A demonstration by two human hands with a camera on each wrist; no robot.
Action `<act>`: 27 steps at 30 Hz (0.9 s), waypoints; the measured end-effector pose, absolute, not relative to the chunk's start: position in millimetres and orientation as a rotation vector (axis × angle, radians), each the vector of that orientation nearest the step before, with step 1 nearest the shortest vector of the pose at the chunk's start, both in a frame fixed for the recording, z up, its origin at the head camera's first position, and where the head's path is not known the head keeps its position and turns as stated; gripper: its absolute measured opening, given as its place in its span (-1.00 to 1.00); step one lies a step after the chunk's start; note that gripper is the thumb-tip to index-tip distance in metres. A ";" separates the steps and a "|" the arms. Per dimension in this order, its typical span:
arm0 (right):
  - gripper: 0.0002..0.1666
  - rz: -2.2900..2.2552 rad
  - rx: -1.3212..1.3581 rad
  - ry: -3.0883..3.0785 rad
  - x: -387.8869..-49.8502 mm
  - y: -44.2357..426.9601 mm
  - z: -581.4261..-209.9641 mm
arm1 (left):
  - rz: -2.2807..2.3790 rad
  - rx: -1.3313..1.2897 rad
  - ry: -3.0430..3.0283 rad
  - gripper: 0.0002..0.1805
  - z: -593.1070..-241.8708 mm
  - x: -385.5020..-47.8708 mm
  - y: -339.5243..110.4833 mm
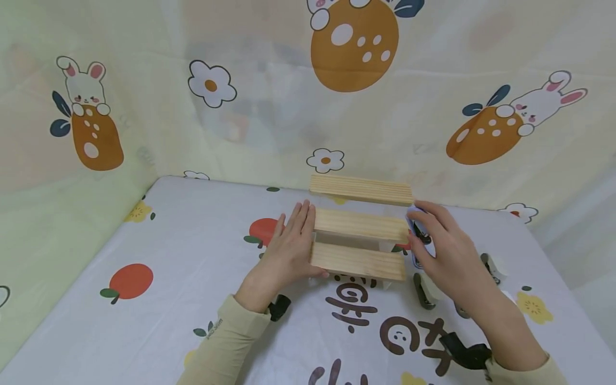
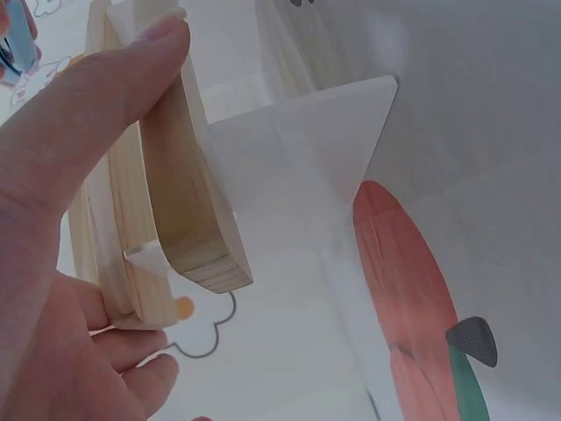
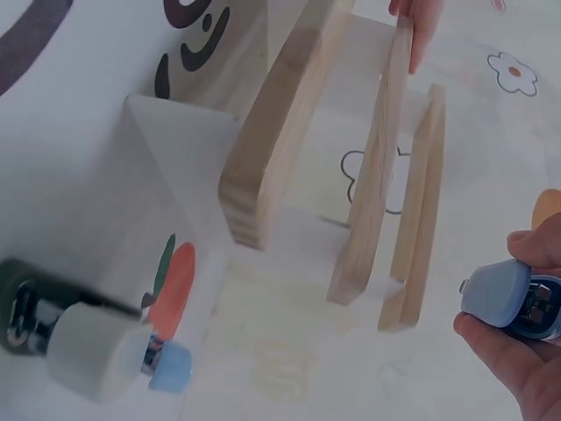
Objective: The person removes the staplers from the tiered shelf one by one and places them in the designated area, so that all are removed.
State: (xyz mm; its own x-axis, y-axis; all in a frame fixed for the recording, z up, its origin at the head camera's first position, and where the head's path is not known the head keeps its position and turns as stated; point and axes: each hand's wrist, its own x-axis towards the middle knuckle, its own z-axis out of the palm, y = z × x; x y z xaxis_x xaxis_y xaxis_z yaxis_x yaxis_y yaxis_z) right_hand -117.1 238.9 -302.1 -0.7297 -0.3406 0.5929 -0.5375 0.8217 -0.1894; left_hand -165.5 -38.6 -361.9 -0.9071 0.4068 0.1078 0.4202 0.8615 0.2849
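A tiered display rack of three pale wooden slats (image 1: 358,262) on translucent side panels (image 2: 302,140) stands mid-table. My left hand (image 1: 289,246) holds its left end, with the thumb along the front slat and the fingers against the ends of the slats behind. In the left wrist view, the thumb (image 2: 96,105) lies on the front slat (image 2: 197,193). My right hand (image 1: 449,251) pinches a light-blue stapler (image 3: 500,294) between thumb and fingers, off the right end of the rack. Part of this stapler is hidden behind the hand.
A white-and-dark stapler (image 1: 425,291) lies right of the rack, and another (image 1: 491,267) farther right. One more small item (image 1: 462,310) is mostly covered by the right hand. A patterned cloth curtain (image 1: 269,128) hangs behind the table.
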 end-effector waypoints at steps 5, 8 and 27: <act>-0.43 0.491 0.625 -2.430 -110.3 246.9 -303.6 | -0.432 -0.659 -2.989 0.55 -361.1 -164.6 -36.9; -0.40 0.499 0.610 -2.437 -105.4 251.7 -304.7 | -0.424 -0.656 -2.990 0.54 -360.9 -164.3 -36.2; -0.39 0.517 0.436 -2.550 -75.4 283.6 -320.4 | -0.430 -0.652 -2.971 0.54 -362.2 -164.3 -35.7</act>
State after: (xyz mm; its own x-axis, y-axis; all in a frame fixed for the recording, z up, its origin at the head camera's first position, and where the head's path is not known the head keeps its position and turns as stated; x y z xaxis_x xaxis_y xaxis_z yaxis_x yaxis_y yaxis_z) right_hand -75.4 283.6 -320.4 -0.8248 -0.2050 0.5270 -0.3939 0.8769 -0.2756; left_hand -164.3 -35.7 -362.2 -0.9075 0.4004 0.1267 0.4199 0.8708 0.2559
